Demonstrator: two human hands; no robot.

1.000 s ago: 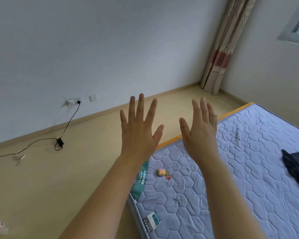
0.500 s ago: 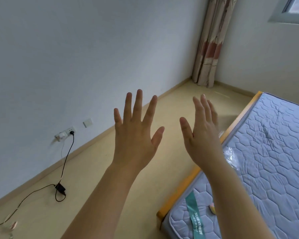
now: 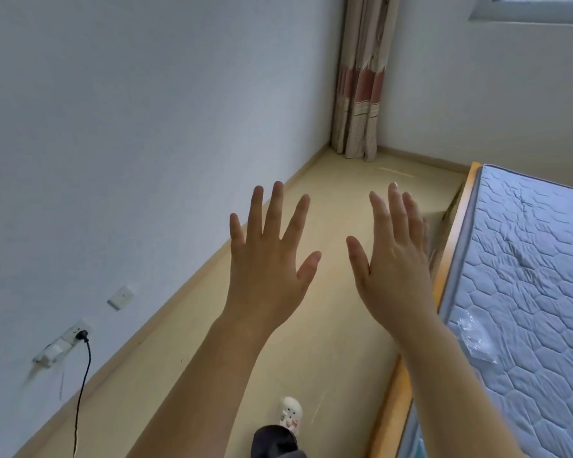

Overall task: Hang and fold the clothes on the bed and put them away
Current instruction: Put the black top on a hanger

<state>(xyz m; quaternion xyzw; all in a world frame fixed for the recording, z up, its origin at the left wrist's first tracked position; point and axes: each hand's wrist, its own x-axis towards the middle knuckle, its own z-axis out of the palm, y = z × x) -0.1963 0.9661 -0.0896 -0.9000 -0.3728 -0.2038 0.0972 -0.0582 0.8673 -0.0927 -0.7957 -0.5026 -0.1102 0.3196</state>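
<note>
On the wall at far left, a black cable (image 3: 81, 375) hangs from a socket (image 3: 76, 332). My left hand (image 3: 268, 269) is raised over the bare floor (image 3: 331, 206), back towards me, fingers straight and spread, holding nothing. Below it, my foot in a pale slipper (image 3: 290, 413) stands on the floor. A curtain (image 3: 358, 94) hangs in the far corner. My right hand (image 3: 394, 276) is up beside the left, apart from it, fingers straight and closer together, also holding nothing. The bed (image 3: 526, 276) lies at the right, with a piece of clear plastic (image 3: 473, 335) on its quilted mattress.
</note>
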